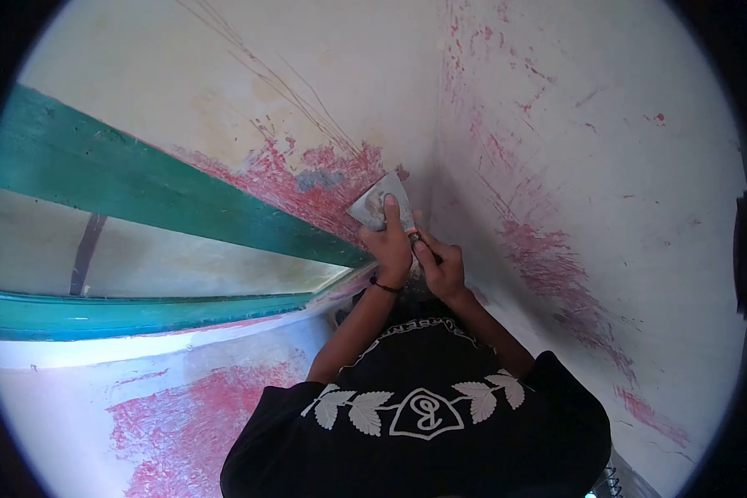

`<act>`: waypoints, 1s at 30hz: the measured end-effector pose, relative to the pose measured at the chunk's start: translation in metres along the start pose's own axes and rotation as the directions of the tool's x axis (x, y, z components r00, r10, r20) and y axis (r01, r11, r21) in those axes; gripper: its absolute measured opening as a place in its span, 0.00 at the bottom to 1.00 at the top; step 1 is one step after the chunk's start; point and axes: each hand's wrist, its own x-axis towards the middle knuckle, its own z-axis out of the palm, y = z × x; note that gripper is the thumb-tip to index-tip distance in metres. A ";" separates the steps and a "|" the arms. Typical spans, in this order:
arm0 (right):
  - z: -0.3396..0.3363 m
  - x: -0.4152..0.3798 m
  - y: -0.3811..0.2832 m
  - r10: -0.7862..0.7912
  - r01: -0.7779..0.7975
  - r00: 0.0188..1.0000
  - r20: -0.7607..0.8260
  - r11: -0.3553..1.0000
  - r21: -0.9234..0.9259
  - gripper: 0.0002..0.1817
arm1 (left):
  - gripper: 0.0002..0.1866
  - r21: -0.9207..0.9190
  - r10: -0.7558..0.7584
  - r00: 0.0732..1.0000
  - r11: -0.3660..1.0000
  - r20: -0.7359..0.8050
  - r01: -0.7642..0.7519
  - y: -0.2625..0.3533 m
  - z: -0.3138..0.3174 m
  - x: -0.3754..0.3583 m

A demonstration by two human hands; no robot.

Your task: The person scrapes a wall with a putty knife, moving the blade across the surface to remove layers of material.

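Observation:
A paint scraper (375, 205) with a wide, smeared metal blade is held up near the inner corner of the walls. My left hand (390, 253), with a dark band at the wrist, grips it at the base of the blade, one digit stretched flat along the metal. Lower down, my right hand (441, 270) is closed around the handle, which is mostly hidden by the fingers. In this view the blade's edge overlaps a red scraped patch (286, 187) on the left wall, with a small grey spot (319, 179) beside it.
A green frame (141, 183) slants across the left wall, with a turquoise ledge (141, 315) below it. The right wall (639, 166) carries reddish scrape marks (548, 266). More red patches (191, 427) show at lower left. Thin cracks run down the upper left wall.

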 end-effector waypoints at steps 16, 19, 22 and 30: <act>-0.015 -0.014 0.010 -0.122 0.123 0.991 0.062 0.992 -0.001 0.26 | 0.19 0.008 0.090 0.996 0.996 -0.029 -0.090 -0.020 -0.001 0.000; -0.010 -0.012 0.017 -0.144 0.148 0.989 0.047 0.983 -0.113 0.24 | 0.19 -0.005 0.069 0.998 0.998 -0.008 -0.070 -0.017 -0.002 0.003; -0.002 0.017 0.010 -0.258 0.253 0.966 -0.022 0.958 -0.133 0.23 | 0.19 -0.018 0.147 0.988 0.989 0.047 -0.146 0.007 0.012 0.016; -0.002 0.005 0.009 -0.200 0.196 0.979 -0.025 0.973 -0.125 0.22 | 0.18 0.029 0.114 0.993 0.993 0.011 -0.115 -0.012 -0.001 0.013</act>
